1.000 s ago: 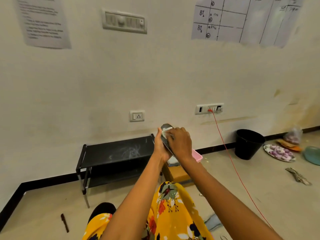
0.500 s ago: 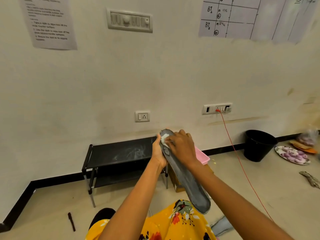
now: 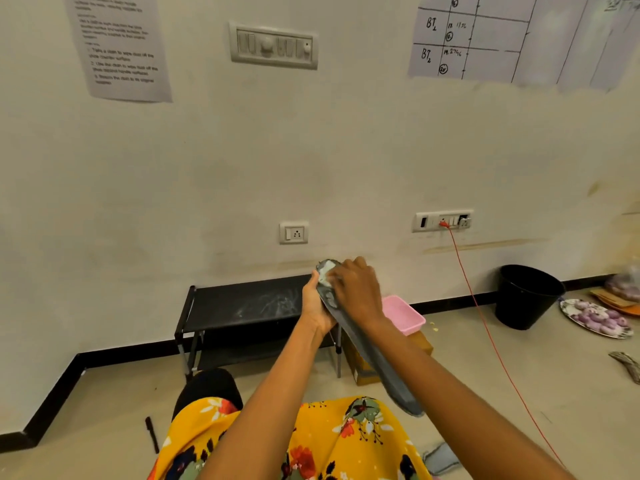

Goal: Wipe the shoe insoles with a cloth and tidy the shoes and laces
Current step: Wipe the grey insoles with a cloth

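Note:
A long grey shoe insole [image 3: 377, 362] is held out in front of me, its far end up by my hands and its near end above my lap. My left hand [image 3: 316, 306] grips the insole from the left, near the far end. My right hand [image 3: 356, 289] presses a small pale cloth [image 3: 326, 271] against the insole's far tip, fingers curled over the cloth. Most of the cloth is hidden under that hand. No shoes or laces can be made out.
A low black rack [image 3: 242, 303] stands against the wall. A pink tray [image 3: 403, 311] sits on a cardboard box [image 3: 360, 362] beside it. A red cable [image 3: 485, 327] runs from a wall socket across the floor. At right are a black bin [image 3: 528, 296] and a plate [image 3: 597, 318].
The insole has swung from end-on to lying lengthwise toward my lap. My right hand with the cloth stays near the far tip. The view has moved closer and tilted down.

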A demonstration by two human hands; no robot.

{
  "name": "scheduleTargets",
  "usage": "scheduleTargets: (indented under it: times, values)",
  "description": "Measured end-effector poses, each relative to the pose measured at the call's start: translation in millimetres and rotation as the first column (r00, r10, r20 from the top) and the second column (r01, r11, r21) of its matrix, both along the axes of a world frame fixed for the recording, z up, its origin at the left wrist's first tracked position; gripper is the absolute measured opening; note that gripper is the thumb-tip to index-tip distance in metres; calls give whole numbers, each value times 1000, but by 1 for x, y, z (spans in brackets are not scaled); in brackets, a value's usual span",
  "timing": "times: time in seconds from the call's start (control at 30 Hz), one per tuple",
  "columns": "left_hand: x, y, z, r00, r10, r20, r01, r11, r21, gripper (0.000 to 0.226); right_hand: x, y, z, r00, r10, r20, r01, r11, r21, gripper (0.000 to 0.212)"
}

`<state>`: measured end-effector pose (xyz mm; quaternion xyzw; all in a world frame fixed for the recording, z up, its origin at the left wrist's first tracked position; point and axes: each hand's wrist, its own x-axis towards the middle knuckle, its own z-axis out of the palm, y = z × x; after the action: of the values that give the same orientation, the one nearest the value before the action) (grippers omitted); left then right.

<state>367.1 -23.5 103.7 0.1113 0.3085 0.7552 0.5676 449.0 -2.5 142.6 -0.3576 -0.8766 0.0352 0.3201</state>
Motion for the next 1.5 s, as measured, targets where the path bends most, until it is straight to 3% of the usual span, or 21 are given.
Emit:
scheduleTargets:
  times: [0.1, 0.23, 0.27, 0.33, 0.4, 0.5, 0.6, 0.67, 0.73, 0.8, 0.9, 0.97, 1.03, 1.07, 1.2, 1.27, 1.37, 1.43, 1.5]
  values:
    - [-12, -7, -4, 1000, 7, 4, -7, 1000, 12, 57, -1, -5, -5, 977, 212, -8, -212, 976, -39, 20]
    - [-12, -10, -8, 999, 1, -52, -3, 999, -41, 56, 6, 20, 9, 925, 7, -381, -64, 988, -138, 18]
    - [-10, -10, -8, 999, 1, -53, -4, 999, -51, 56, 6, 25, 13, 929, 21, -369, -71, 990, -122, 18]
    - [-7, -12, -6, 999, 2, -42, -4, 999, -46, 54, 3, 31, 14, 986, 128, -109, -129, 992, -6, 20]
    - [-8, -9, -6, 1000, -3, -31, 2, 1000, -28, 51, 2, 31, 5, 986, 149, 79, -156, 985, 80, 23]
    - [-16, -5, -4, 1000, 6, -27, -6, 1000, -11, 59, 2, 21, -14, 986, 161, 39, -164, 983, 79, 21]
    - [-26, -5, -7, 1000, 0, -26, 0, 1000, 22, 65, 2, 10, -24, 954, 265, 140, -290, 935, 206, 9]
    - [-22, -5, -5, 999, -7, -46, 7, 1000, -6, 61, 0, 25, -16, 980, 148, 136, -182, 938, 295, 9]
    - [-14, -4, -2, 996, -12, -92, 9, 1000, -27, 56, -3, 39, -1, 1000, 5, 31, -12, 971, 240, 7]
    - [-12, -2, -3, 996, -18, -89, 16, 1000, -26, 55, -9, 40, 4, 999, -44, 27, 38, 984, 174, 14]
    - [-28, -4, -9, 1000, -7, -29, 8, 1000, 6, 57, -14, 23, -8, 981, 130, 145, -160, 961, 224, 10]
    - [-39, -7, -13, 1000, -11, -20, 11, 1000, 22, 60, -8, 14, -16, 922, 312, 229, -345, 931, 120, 13]
    - [-45, -8, -18, 998, 1, -57, -1, 1000, -10, 60, -6, 22, -10, 847, 392, 358, -427, 904, 19, 20]
    - [-45, -9, -19, 997, 7, -78, -10, 999, -40, 58, -8, 26, -5, 845, 379, 377, -418, 908, 25, 22]
    - [-42, -11, -11, 992, 49, -115, -58, 995, -83, 52, -26, 44, 10, 989, 134, 64, -141, 983, 121, 21]
    - [-43, -11, -8, 991, 50, -121, -61, 994, -89, 52, -31, 41, 3, 987, 91, 131, -104, 990, 97, 21]
    - [-52, -11, -10, 996, 67, -62, -71, 996, -53, 58, -27, 24, -15, 950, 233, 209, -246, 968, 40, 21]
    - [-58, -11, -15, 997, 78, -12, -78, 997, -7, 66, -18, 13, -26, 877, 386, 286, -390, 920, -47, 20]
    - [-60, -10, -20, 997, 82, 15, -82, 997, 11, 69, -13, 16, -28, 862, 404, 307, -410, 911, -47, 20]
